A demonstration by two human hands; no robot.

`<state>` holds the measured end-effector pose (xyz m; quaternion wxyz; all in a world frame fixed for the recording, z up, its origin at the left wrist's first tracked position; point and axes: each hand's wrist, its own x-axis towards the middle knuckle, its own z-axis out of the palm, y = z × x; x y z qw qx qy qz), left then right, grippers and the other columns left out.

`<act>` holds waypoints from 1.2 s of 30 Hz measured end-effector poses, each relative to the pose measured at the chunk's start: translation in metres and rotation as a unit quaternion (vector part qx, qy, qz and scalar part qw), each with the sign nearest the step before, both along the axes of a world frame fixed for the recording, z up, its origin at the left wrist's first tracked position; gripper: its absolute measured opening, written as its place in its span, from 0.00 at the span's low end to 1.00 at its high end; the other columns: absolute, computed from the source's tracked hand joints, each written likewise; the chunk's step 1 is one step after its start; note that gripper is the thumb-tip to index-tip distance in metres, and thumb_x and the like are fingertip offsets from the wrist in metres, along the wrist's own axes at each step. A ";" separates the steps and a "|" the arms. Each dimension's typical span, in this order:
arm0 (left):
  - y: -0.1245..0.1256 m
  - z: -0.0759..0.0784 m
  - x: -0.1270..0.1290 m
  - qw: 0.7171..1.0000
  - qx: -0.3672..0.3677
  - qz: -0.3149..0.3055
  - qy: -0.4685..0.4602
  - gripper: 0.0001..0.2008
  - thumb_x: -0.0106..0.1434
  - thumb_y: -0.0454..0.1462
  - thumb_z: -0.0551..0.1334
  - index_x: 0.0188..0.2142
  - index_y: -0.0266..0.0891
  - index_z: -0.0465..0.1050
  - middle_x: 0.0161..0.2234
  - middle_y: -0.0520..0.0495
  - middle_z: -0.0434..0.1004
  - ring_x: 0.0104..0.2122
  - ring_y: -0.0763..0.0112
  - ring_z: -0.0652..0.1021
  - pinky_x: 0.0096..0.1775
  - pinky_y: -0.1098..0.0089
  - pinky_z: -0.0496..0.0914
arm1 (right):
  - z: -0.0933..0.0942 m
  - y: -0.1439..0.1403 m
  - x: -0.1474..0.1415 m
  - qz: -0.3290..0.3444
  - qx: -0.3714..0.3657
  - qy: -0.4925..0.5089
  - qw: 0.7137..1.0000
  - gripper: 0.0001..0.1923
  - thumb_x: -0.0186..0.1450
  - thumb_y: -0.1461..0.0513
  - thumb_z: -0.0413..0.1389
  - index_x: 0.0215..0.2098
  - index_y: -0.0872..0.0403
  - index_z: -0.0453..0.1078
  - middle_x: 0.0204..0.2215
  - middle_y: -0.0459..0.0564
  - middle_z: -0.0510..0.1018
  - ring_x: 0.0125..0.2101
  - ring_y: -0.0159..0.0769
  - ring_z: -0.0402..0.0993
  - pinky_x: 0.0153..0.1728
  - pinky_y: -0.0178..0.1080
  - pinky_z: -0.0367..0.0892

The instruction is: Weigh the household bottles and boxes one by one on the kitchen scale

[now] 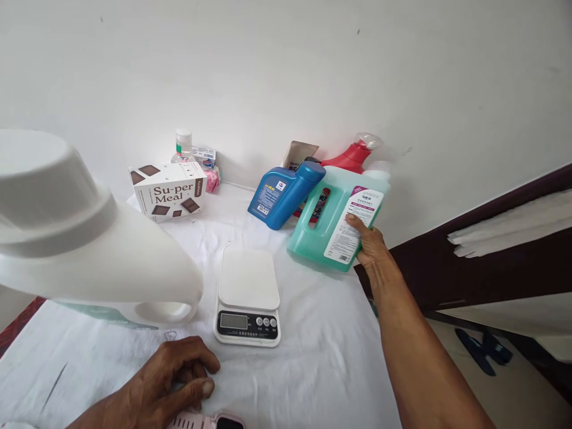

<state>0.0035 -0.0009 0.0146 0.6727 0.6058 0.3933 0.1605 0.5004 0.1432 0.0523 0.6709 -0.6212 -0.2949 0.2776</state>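
My right hand (pixel 370 243) grips the lower corner of a teal detergent jug (pixel 322 235) with a white label, tilted at the table's right edge. A blue bottle (pixel 286 193) leans just left of the jug. My left hand (pixel 176 378) rests with curled fingers on the white cloth near the front, touching a pink device (pixel 205 422) at the bottom edge. A white kitchen scale (pixel 248 295) with a blank display sits between my hands.
A large white jug (pixel 89 250) with a wide cap looms at the near left. A "Su-per Meal" box (pixel 168 192), a small clear bottle (pixel 182 146) and a red spray bottle (pixel 353 155) stand against the wall. A dark wooden frame (pixel 469 250) borders the right.
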 end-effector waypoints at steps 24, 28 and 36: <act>0.001 -0.001 0.000 1.000 0.004 -0.020 -0.009 0.21 0.69 0.55 0.63 0.46 0.41 0.77 0.35 0.49 0.78 0.32 0.71 0.77 0.39 0.71 0.74 | 0.012 -0.044 -0.001 0.192 -0.016 -0.041 0.980 0.31 0.37 0.61 0.72 0.40 0.39 0.74 0.39 0.41 0.85 0.51 0.53 0.80 0.50 0.53 0.78; 0.001 -0.004 -0.002 1.000 0.018 -0.021 0.000 0.20 0.69 0.55 0.63 0.46 0.42 0.77 0.36 0.48 0.78 0.32 0.71 0.76 0.38 0.71 0.73 | 0.020 -0.049 -0.002 0.200 -0.039 -0.040 0.978 0.28 0.40 0.60 0.74 0.38 0.42 0.73 0.36 0.43 0.84 0.49 0.50 0.80 0.49 0.49 0.78; -0.001 -0.009 -0.003 1.000 0.020 -0.014 -0.012 0.20 0.69 0.55 0.63 0.47 0.42 0.77 0.38 0.47 0.77 0.33 0.70 0.77 0.39 0.70 0.74 | 0.032 -0.106 -0.082 -0.208 0.098 -0.184 0.956 0.18 0.59 0.49 0.70 0.40 0.42 0.69 0.44 0.48 0.80 0.55 0.48 0.74 0.57 0.52 0.74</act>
